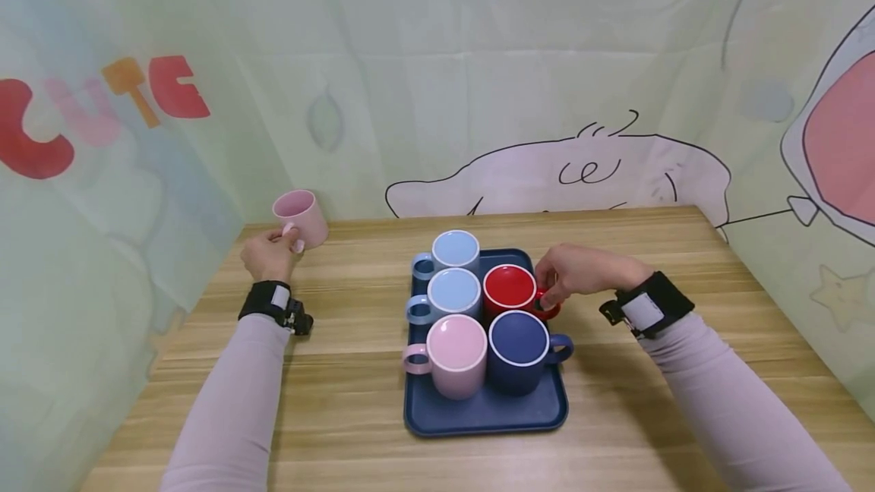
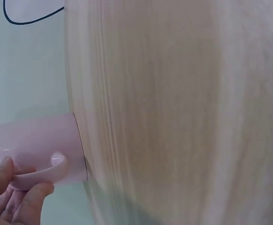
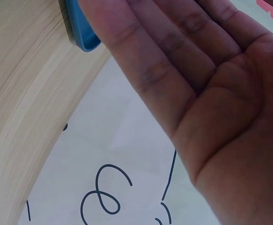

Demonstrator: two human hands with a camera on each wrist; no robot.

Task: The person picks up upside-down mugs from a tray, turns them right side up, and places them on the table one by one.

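At the back left of the table, my left hand (image 1: 269, 255) grips the handle of a pink mug (image 1: 311, 220). That mug stands upright close to the far edge; the left wrist view shows the thumb and fingers round its handle (image 2: 45, 175). Over the tray, my right hand (image 1: 584, 270) pinches the handle of a red mug (image 1: 509, 287). The red mug is upright on the navy tray (image 1: 488, 420), behind a dark blue mug (image 1: 517, 359). In the right wrist view the palm (image 3: 230, 126) shows, but the red mug is out of sight.
Along the tray's left side stand two light blue mugs (image 1: 454, 291) and a second pink mug (image 1: 456, 359), handles pointing left. The wooden table (image 1: 349, 416) surrounds the tray. A printed cloth backdrop (image 1: 424, 82) rises behind the table's far edge.
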